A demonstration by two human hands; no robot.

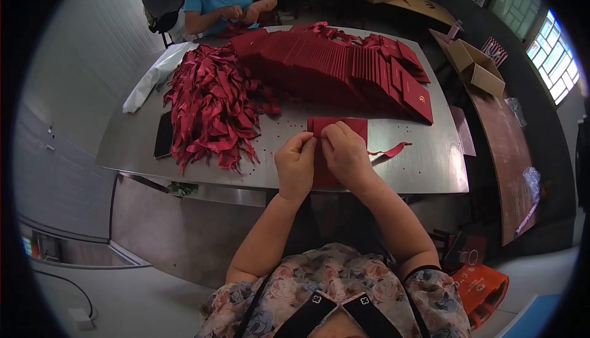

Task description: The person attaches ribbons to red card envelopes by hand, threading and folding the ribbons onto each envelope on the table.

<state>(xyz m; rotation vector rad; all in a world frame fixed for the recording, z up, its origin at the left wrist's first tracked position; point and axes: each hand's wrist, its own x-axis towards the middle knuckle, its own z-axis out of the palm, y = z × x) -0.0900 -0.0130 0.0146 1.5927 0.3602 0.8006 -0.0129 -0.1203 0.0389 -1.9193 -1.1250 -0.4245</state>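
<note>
A dark red paper envelope [357, 126] lies in front of me at the table's near edge, with a folded flap at its far end. Over its middle, my left hand [296, 165] is closed in a pinch, thumb against forefinger. My right hand [345, 157] pinches close beside it, the fingertips of both hands nearly meeting. What the fingertips hold is too small and covered to make out. From under the right hand a short red ribbon [390, 151] trails onto the metal table to the right.
A big heap of red ribbons [212, 104] lies left on the metal table [424, 175], beside a dark phone [163, 135]. Long rows of red envelopes [319, 61] stand behind my hands. Small red dots are scattered around. Across the table, a person in blue [224, 0] handles ribbon. Cardboard box [476, 67] right.
</note>
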